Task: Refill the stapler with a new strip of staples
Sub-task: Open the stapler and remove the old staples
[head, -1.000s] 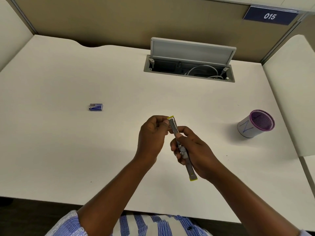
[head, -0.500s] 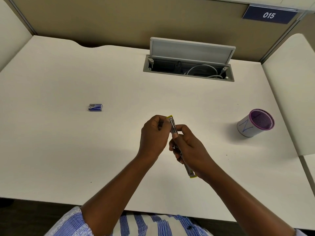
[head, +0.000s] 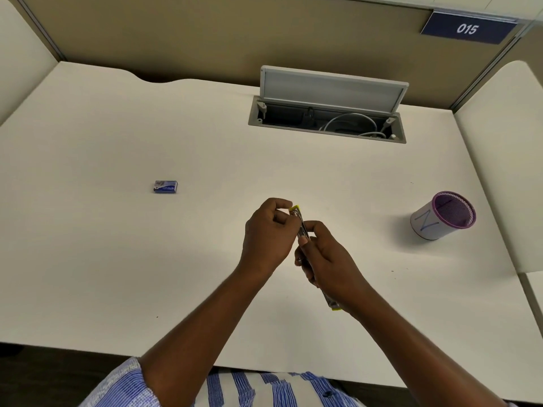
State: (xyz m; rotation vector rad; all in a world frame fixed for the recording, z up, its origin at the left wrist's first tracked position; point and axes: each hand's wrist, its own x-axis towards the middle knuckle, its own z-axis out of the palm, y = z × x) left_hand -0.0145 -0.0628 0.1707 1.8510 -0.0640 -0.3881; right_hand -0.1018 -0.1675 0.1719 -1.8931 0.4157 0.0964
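A slim metal stapler (head: pixel 300 223) with yellow ends is held above the middle of the white desk (head: pixel 117 259), pointing away from me. My right hand (head: pixel 326 259) wraps its middle and rear, thumb on top. My left hand (head: pixel 269 235) pinches at the stapler's front end with fingers curled; whether a staple strip sits between those fingers is hidden. A small blue staple box (head: pixel 166 186) lies closed on the desk, far to the left of both hands.
A purple-rimmed white mesh pen cup (head: pixel 442 215) stands at the right. At the back, an open cable hatch (head: pixel 327 118) with its lid raised holds white cables. Partition walls surround the desk; the desk's front edge is near my striped shirt.
My right hand slid forward along the stapler, covering more of it. My left hand stayed curled at the front end. The stapler's rear tip shows less.
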